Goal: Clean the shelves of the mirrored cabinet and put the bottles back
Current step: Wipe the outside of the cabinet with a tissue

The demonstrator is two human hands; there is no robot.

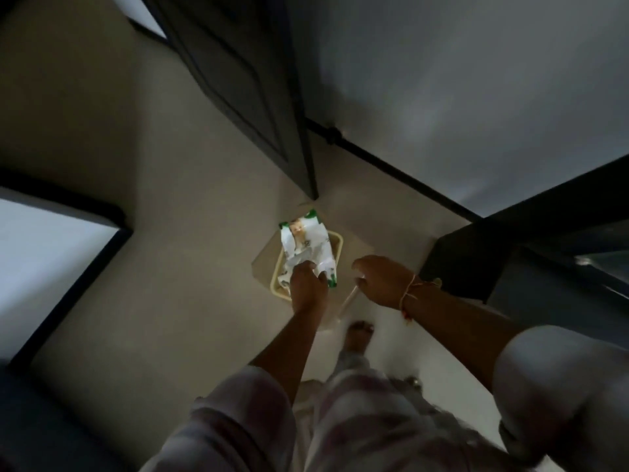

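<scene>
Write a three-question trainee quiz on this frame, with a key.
1. True or false: the left hand grips the white-and-green packet.
2. Which wrist wears the thread band? A) left B) right C) both
3. Fill in: under the packet shows a cream-rimmed ____.

Key: 1 true; 2 B; 3 tray.
</scene>
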